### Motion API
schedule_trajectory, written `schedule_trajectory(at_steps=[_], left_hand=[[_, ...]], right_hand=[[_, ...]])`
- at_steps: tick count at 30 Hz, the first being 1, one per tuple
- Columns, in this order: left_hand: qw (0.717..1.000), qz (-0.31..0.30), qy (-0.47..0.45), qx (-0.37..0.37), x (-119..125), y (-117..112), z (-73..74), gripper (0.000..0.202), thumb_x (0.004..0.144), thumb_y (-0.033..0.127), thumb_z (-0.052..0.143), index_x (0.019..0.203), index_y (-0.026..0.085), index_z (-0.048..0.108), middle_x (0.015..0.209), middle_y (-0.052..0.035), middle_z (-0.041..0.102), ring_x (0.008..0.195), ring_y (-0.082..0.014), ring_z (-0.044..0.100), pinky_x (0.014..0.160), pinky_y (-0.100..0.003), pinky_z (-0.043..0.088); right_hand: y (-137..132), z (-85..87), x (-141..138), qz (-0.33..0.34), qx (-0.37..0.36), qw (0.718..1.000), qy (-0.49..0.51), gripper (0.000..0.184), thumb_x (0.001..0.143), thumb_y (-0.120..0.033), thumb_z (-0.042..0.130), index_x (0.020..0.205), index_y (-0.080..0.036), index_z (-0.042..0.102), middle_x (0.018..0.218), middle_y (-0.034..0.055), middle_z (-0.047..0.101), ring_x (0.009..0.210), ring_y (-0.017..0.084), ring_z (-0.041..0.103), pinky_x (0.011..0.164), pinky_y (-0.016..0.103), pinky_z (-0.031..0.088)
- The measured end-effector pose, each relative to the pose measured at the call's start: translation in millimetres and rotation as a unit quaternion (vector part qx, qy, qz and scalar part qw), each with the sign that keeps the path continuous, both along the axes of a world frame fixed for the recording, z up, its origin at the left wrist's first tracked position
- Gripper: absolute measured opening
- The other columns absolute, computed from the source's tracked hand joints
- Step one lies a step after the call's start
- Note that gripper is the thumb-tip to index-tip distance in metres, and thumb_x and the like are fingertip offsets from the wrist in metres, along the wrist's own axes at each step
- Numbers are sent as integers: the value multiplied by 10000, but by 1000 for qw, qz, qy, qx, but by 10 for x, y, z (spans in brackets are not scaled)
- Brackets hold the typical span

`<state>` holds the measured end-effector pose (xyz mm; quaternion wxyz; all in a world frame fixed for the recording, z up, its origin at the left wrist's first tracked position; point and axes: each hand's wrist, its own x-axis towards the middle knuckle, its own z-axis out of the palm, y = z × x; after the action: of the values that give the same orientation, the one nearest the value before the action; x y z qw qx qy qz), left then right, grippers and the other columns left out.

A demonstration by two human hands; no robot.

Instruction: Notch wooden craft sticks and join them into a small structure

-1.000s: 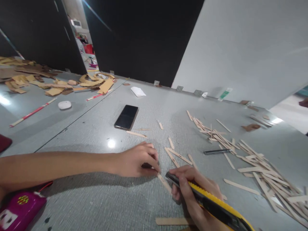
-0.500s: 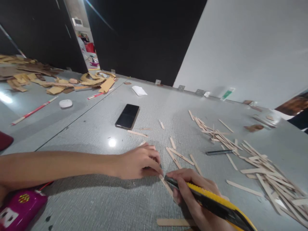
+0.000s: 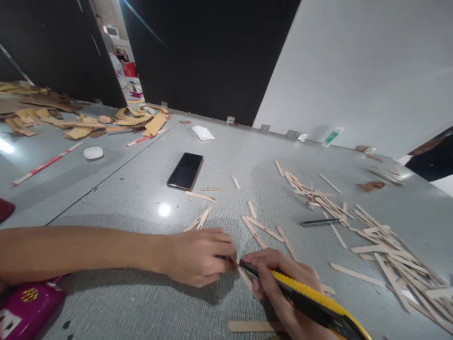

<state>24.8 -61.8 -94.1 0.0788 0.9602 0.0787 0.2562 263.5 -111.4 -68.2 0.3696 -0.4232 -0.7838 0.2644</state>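
My right hand (image 3: 279, 278) is closed round a yellow and black utility knife (image 3: 314, 297), its tip against a wooden craft stick (image 3: 245, 278). My left hand (image 3: 203, 255) is closed at the far end of that same stick, pinching it just beside the knife tip. The blade itself is too small to make out. Beyond my hands lie a pair of crossed sticks (image 3: 205, 218) and a few more sticks (image 3: 264, 229), some with small slots cut in them. A wider stick (image 3: 253, 326) rests near the front edge of the view.
A large pile of craft sticks (image 3: 392, 255) spreads over the right side, with a dark pen-like tool (image 3: 320, 222) by it. A phone (image 3: 186, 171) lies mid-table. Purple device (image 3: 33, 309) stands at lower left; cardboard scraps (image 3: 81, 125) lie at far left. A person (image 3: 106, 35) shows through the gap.
My left hand has shifted slightly down and rolled over, uncovering the crossed sticks behind it. The knife tip stays at the stick. A person has come into sight in the gap.
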Motion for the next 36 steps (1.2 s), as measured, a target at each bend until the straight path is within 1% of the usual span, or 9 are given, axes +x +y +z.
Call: schedule_trajectory(at_steps=[3,7,11,15,18,23,28,33,36], left_hand=[[1000,0,-7,0,6,3,-5,264,948,5,522,1043,46,765,997,-121,757,913,-225,628,910,-340,547],[1000,10,-11,-3,12,8,-23,273,960,2,507,1062,37,758,991,-129,748,908,-226,622,887,-326,566],[1000,11,-7,-5,15,9,-32,277,978,7,488,1019,59,757,998,-129,748,899,-217,614,876,-312,575],[1000,12,-9,0,22,10,-40,275,980,6,493,993,45,765,989,-126,745,891,-212,604,882,-306,571],[1000,15,-6,12,32,12,-54,275,1012,36,496,975,47,768,977,-123,743,891,-212,601,891,-310,566],[999,26,7,43,43,8,-73,279,1034,53,502,919,78,755,967,-111,734,880,-204,597,875,-318,555],[995,40,32,91,45,-16,-53,256,1031,71,539,868,98,734,925,-103,696,871,-205,588,812,-324,544],[986,53,48,153,67,-52,-31,271,1022,76,579,791,100,718,846,-92,643,829,-212,579,756,-347,519],[981,62,55,178,77,-80,-7,262,994,69,622,749,111,704,822,-88,624,816,-220,574,729,-354,504]], right_hand=[[-4,12,-4,-1,-3,1000,-3,233,1040,-259,563,903,-234,751,572,-35,687,473,118,677,503,209,531],[-9,27,-7,0,2,1000,-5,223,1037,-247,562,913,-234,747,567,-38,680,489,122,687,512,209,535],[-8,10,4,9,3,1000,-1,221,1038,-249,557,913,-231,738,589,-30,687,473,121,664,495,214,528],[-4,-21,4,12,3,1000,4,212,1043,-240,554,924,-236,730,589,-35,682,472,121,657,487,211,523],[-5,-36,0,15,17,1000,0,203,1042,-229,554,933,-243,725,602,-42,688,473,114,661,494,205,527],[-30,-93,16,20,32,999,-6,192,1052,-203,534,957,-248,694,628,-45,680,494,112,663,509,206,520],[-29,-175,50,27,28,999,-18,181,1064,-204,519,980,-251,672,687,-38,687,513,114,643,515,221,498],[10,-84,58,51,13,998,-47,207,1077,-243,509,939,-240,665,688,-28,643,552,128,619,521,243,456],[35,-23,63,70,10,996,-61,223,1084,-232,493,934,-241,659,739,-16,666,593,131,623,551,250,453]])
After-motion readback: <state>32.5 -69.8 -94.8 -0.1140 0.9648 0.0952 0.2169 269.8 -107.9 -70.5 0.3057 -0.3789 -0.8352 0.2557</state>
